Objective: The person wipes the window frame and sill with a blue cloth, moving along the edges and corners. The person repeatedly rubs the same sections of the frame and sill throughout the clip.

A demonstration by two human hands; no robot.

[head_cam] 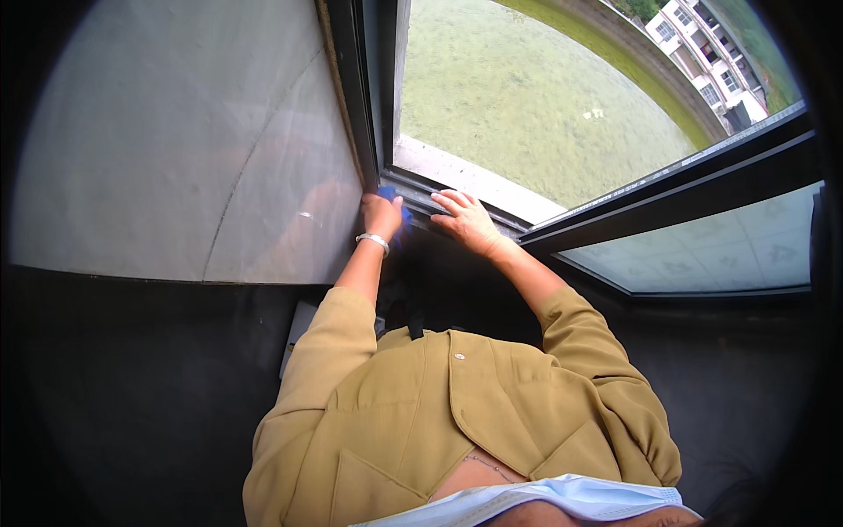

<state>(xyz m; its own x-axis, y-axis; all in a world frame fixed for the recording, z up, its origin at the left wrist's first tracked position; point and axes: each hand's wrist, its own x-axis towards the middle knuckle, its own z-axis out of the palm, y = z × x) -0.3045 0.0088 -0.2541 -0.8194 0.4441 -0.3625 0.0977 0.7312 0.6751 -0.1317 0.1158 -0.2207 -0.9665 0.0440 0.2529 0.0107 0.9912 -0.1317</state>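
My left hand (380, 216), with a bracelet at the wrist, grips a blue cloth (387, 193) at the left end of a window's lower frame (421, 196). Parts of the cloth stick out above the hand and to its right. Flat against the same lower frame, my right hand (469, 222) has its fingers apart and nothing in them. Its fingertips lie by the grooved track, a short way right of the cloth. Behind the frame runs a pale outer sill (474, 176).
A glossy grey wall panel (164, 145) stands close on the left, beside the dark window jamb (372, 85). To the right, a dark-framed window sash (698, 197) angles inward. Outside lie a greenish expanse (520, 99) and a white building (705, 53).
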